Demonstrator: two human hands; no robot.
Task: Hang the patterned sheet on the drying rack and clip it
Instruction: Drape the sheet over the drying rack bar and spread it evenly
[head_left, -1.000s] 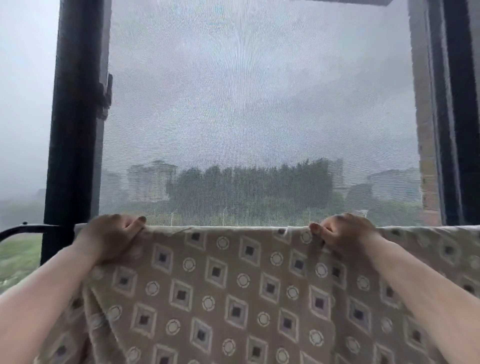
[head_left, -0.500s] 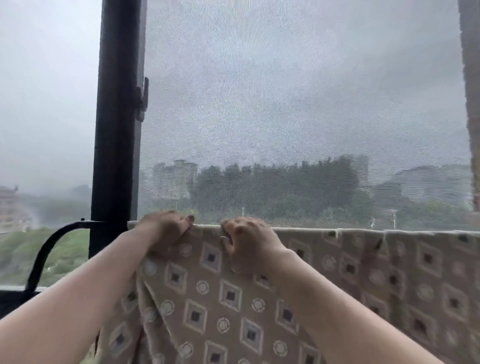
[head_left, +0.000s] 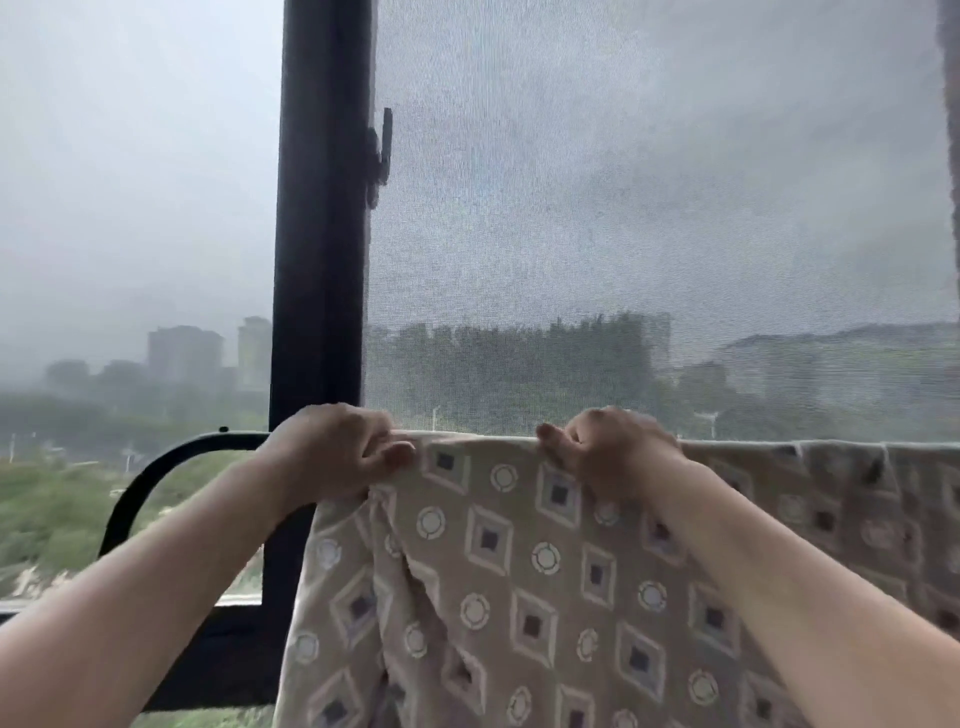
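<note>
At window, rack level: patterned sheet (head_left: 519, 571) draped over top bar of drying rack (head_left: 156, 467), hanging down toward camera.
Sheet position: top fold along bar from near black window post (head_left: 322, 260) across to right frame edge; near layer falls below bottom of view.
Left hand (head_left: 337, 452): clenched on sheet's top left corner, fingers curled over the fold, thumb pressed to front face. Fabric bunched into vertical folds just below it.
Right hand (head_left: 613, 452): grasping top edge a little right of left hand, fingers hooked over the fold, thumb pointing left along the edge.
Rack: only curved black end tube visible, left of post; bar under sheet hidden by fabric.
Background: mesh screen (head_left: 623, 208) behind sheet, hazy buildings and trees beyond.
Done: hang step looks largely complete; right span past right hand lies fairly flat on bar, a few small puckers at the edge.
In progress, judged: spreading and squaring left end; both hands on same short stretch of edge, wrinkles under left hand not yet pulled out.
Left: flatten left corner, check overhang front vs back (back side not visible, cannot tell how even), then clip.
Clips: 0 visible anywhere in view, none on sheet edge; clip step not started as far as shown.
Progress estimate: roughly halfway; 1 of 2 parts nearly done.
Risk: bunched left end may slide along bar once released if not clipped.
</note>
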